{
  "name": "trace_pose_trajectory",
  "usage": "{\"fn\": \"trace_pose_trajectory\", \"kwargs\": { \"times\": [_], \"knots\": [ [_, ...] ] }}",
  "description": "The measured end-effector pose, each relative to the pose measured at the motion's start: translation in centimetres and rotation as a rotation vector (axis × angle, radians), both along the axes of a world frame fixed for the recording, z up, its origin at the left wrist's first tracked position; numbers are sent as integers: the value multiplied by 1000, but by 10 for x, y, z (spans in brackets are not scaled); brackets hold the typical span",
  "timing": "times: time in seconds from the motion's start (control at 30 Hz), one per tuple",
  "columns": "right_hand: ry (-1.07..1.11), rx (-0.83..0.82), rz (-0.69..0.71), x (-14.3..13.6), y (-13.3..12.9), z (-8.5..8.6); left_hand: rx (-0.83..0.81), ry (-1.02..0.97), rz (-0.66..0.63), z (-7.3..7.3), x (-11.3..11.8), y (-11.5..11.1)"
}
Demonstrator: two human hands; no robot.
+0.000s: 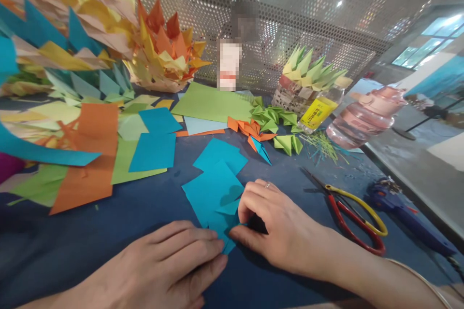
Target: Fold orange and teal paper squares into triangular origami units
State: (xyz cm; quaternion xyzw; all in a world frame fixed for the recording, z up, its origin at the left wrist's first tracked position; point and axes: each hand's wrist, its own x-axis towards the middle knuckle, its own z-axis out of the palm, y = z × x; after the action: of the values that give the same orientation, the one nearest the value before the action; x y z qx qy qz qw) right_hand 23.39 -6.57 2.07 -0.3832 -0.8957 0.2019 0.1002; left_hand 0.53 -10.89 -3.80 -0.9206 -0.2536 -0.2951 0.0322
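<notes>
Near the front centre, my left hand (170, 265) lies flat with its fingers together, its fingertips on the lower end of a small blue paper piece (219, 224). My right hand (270, 222), a ring on one finger, curls beside it and pinches that piece's right edge between thumb and fingers. Part of the piece is hidden under both hands. Just behind lie overlapping blue paper squares (212, 188). Further back sit folded orange pieces (248, 128), a folded blue one (261, 150) and several folded green ones (273, 116).
Scissors (357, 219) and a blue glue gun (406, 212) lie at right. Behind them stand a pink bottle (366, 116) and a yellow-labelled bottle (321, 108). Orange paper (94, 154) lies at left, before folded-paper baskets (165, 58). A perforated metal panel (195, 9) rises behind.
</notes>
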Motion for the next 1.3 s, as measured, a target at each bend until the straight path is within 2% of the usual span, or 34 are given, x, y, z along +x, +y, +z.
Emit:
{"fn": "trace_pose_trajectory", "kwargs": {
  "times": [0.2,0.37,0.43,0.67,0.93,1.13,1.2,1.3],
  "knots": [
    [-41,-62,-108,1,-3,10,31,11,-30,7,1,4],
    [-49,-86,-101,0,-4,13,21,8,-30,9,1,3],
    [-46,-86,-87,0,-4,12,-5,8,-1,8,0,2],
    [-33,-29,-63,5,2,6,26,-17,-41,7,1,4],
    [60,-73,-114,4,1,11,40,-3,-46,7,1,3],
    [-11,28,-144,2,0,-1,46,10,-47,9,0,6],
    [-15,40,-118,3,2,-4,13,-11,-79,13,-1,7],
    [-8,53,-81,5,4,-5,-136,-100,-177,21,-5,9]
  ]
}}
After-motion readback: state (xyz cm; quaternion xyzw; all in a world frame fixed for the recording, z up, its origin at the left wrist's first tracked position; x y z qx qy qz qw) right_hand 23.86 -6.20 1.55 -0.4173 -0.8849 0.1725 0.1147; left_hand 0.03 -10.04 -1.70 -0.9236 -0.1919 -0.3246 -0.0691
